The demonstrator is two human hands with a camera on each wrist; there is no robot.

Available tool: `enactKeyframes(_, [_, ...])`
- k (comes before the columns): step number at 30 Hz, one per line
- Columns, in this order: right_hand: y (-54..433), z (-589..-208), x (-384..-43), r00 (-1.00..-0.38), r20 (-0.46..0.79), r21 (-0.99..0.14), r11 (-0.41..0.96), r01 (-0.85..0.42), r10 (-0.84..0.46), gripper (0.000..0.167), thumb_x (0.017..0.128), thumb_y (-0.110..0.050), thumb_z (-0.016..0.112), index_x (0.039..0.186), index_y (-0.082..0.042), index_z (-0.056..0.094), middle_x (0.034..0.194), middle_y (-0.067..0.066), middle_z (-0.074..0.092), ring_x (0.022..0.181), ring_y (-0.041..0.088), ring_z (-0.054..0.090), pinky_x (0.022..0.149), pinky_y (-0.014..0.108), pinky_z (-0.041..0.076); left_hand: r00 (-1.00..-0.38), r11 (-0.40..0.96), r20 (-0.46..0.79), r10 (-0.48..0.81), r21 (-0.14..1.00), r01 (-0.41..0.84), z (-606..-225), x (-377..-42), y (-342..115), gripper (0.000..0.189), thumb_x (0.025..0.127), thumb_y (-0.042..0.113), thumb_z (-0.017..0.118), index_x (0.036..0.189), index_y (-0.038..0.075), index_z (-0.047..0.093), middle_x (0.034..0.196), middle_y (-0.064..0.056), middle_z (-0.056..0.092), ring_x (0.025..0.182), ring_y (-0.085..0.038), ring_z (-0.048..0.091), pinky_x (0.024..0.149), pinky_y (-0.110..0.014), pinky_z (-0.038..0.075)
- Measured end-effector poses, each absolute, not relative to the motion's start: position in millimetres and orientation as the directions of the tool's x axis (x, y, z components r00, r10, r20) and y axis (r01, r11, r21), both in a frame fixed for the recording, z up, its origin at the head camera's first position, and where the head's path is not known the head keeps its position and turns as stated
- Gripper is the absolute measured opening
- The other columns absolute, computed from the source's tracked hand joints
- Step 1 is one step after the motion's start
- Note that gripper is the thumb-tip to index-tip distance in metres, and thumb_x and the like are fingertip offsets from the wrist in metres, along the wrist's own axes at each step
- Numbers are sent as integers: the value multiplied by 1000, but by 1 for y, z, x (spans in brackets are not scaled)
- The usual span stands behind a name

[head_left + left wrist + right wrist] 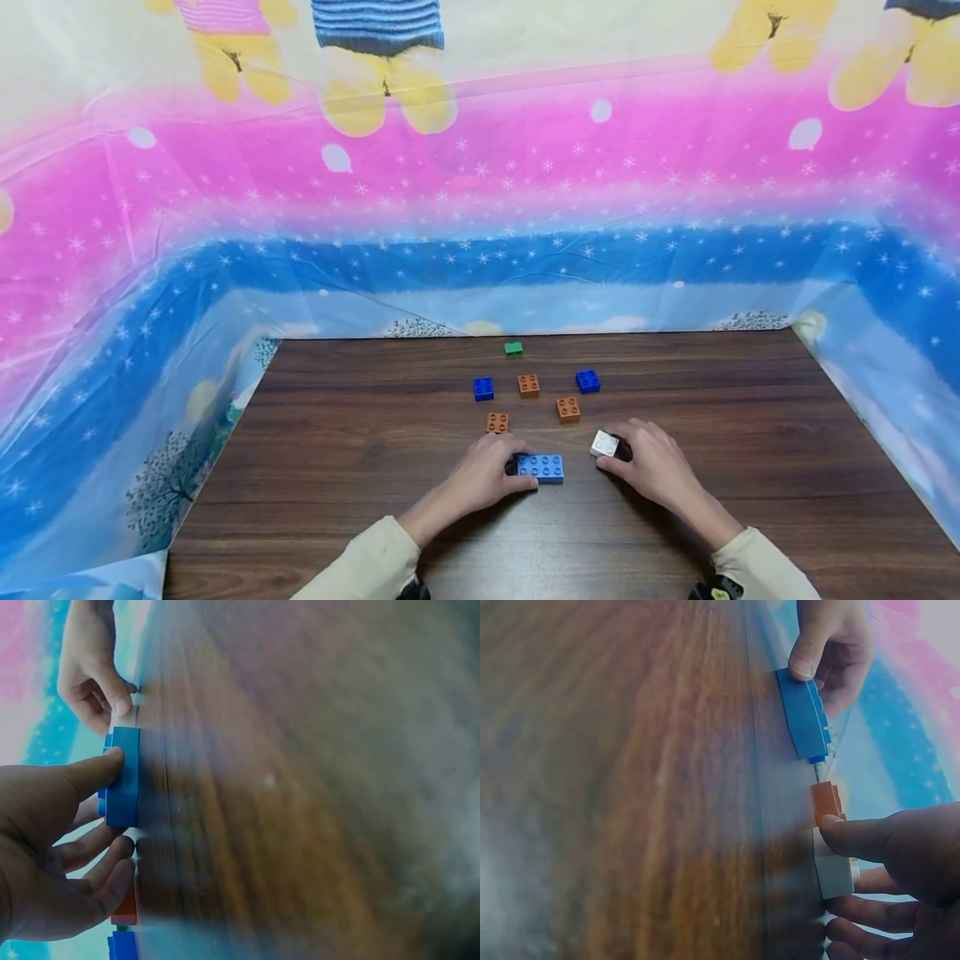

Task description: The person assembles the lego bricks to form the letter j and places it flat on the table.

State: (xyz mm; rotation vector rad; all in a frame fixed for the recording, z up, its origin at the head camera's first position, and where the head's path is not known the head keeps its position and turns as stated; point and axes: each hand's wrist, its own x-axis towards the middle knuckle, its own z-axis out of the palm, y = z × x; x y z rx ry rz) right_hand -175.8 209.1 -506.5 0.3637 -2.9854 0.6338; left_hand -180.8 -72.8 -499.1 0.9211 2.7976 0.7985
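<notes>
My left hand (487,473) grips a long light-blue toy brick (542,468) near its left end, thumb on the near side and fingers on the far side. In the left wrist view the thumb presses the side of this blue brick (124,780), which sits on the tabletop. To the right, my right hand (652,462) pinches a small white brick (604,443) between thumb and fingers. The right wrist view has the thumb against the white brick (832,866), close to the wood. A gap separates the two held bricks.
Beyond the hands lie orange bricks (567,409), two dark blue bricks (588,381) and, farthest back, a green brick (513,348). One orange brick (498,422) is just past the left fingers. A patterned cloth (480,258) walls the brown table (337,400) at the back and sides.
</notes>
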Motion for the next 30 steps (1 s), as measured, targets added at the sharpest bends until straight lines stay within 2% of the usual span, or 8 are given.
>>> enactKeyframes(11, [209, -506, -178, -970, 113, -403, 882, -242, -215, 41, 81, -26, 87, 115, -6, 75, 99, 6, 70, 89, 22, 64, 75, 46, 51, -822, 687, 71, 564, 513, 515, -500, -188, -74, 40, 89, 34, 81, 122, 12, 74, 121, -2, 73, 112, -21, 65, 96, -41, 49])
enactKeyframes(17, [208, -504, -180, -969, 110, -418, 874, -246, -220, 40, 82, -25, 87, 115, -6, 75, 103, 8, 72, 91, 23, 65, 76, 47, 52, -825, 681, 73, 560, 526, 509, -500, -190, -75, 41, 89, 33, 81, 122, 11, 74, 119, -4, 74, 111, -21, 66, 96, -42, 50])
enactKeyframes(24, [206, -504, -181, -964, 132, -458, 848, -267, -233, 35, 85, -23, 85, 115, -10, 75, 103, 4, 71, 92, 20, 66, 76, 45, 52, -834, 674, 60, 548, 559, 483, -499, -191, -74, 40, 88, 31, 82, 122, 12, 75, 112, -3, 74, 96, -14, 65, 82, -31, 51])
enactKeyframes(30, [201, -501, -181, -945, 183, -485, 811, -327, -271, 32, 85, -23, 85, 114, -13, 75, 105, 1, 71, 91, 16, 64, 76, 42, 51, -835, 669, 56, 548, 570, 477, -498, -193, -74, 40, 88, 31, 82, 122, 13, 75, 114, -3, 74, 95, -13, 65, 81, -31, 50])
